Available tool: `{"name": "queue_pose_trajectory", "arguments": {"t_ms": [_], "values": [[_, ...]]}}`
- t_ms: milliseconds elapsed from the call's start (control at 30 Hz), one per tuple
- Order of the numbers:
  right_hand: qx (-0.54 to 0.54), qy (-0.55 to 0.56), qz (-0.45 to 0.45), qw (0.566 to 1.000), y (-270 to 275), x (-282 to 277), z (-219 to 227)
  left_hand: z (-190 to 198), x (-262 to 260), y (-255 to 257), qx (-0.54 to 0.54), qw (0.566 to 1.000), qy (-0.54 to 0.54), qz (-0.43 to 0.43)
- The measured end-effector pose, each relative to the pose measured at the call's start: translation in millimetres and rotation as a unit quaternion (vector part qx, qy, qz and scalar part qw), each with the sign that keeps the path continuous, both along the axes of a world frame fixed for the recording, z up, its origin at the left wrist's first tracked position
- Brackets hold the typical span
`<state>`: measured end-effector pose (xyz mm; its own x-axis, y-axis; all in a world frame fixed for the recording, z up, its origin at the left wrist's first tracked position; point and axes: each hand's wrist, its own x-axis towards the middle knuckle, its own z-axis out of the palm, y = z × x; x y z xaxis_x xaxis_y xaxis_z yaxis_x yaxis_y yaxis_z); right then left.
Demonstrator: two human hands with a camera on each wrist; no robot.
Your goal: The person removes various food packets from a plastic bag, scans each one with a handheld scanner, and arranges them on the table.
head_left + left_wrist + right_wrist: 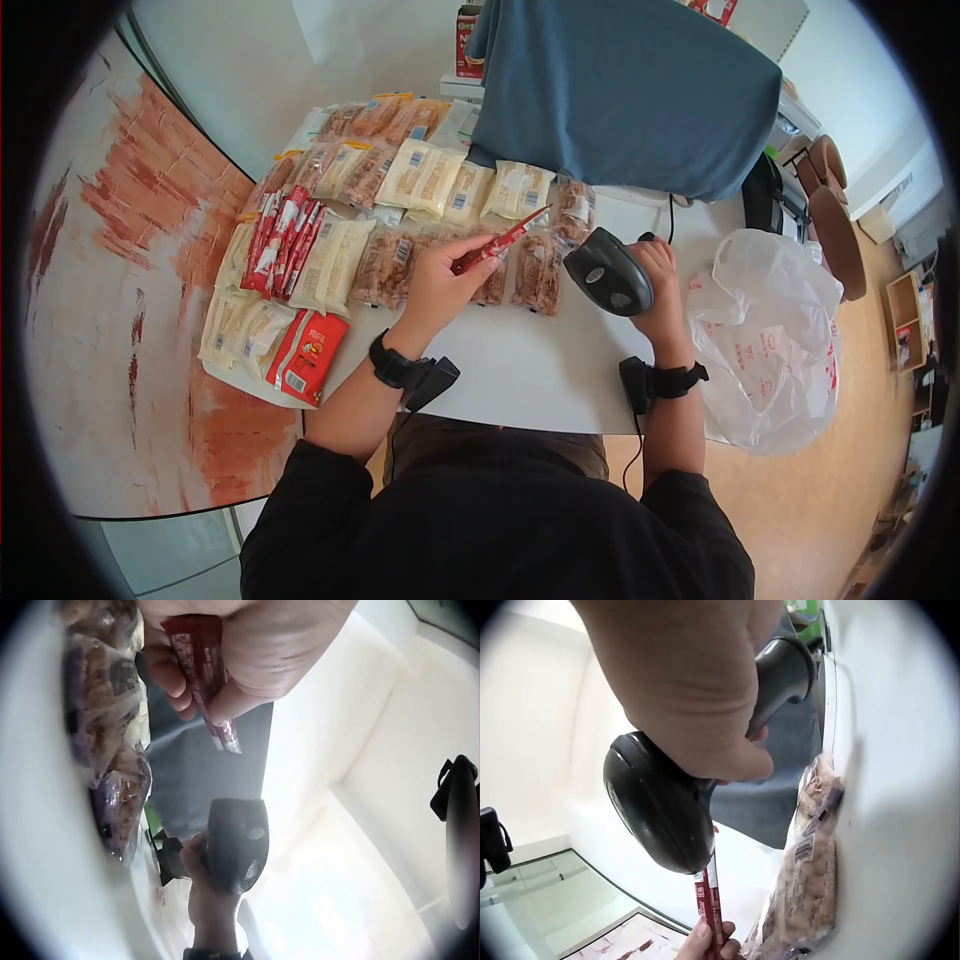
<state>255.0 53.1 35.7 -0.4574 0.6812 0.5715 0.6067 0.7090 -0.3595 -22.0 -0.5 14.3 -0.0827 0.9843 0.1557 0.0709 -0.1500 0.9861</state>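
My left hand (438, 292) pinches a slim red stick-shaped packet (508, 240) between thumb and fingers, its far end pointing up and to the right. The same packet (199, 656) shows printed text in the left wrist view. My right hand (662, 302) grips a black handheld barcode scanner (608, 274) by its handle. In the right wrist view the scanner's head (660, 806) overlaps the packet's upper end (709, 900). Clear bags of brown shredded-looking food (537, 275) lie on the white table beyond the left hand.
Several more red stick packets (282, 240) lie on cream-coloured packages (333, 265) at left. A red-orange pouch (308, 358) sits at the table's front left edge. A blue-grey cloth (630, 95) drapes over something behind. At right is a translucent plastic bag (765, 340).
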Motion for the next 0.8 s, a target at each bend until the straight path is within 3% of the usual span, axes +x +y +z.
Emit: {"name": "queue_pose_trajectory", "arguments": {"t_ms": [167,800], "values": [[0.055,0.020,-0.012,0.998,-2.0,-9.3,-0.8,-2.6,0.8,1.7,-0.006,1.000,-0.016,0.017],[0.057,0.006,-0.005,0.998,-3.9,-18.7,-4.9,0.0,8.6,-5.4,0.006,1.000,0.002,-0.028]]}}
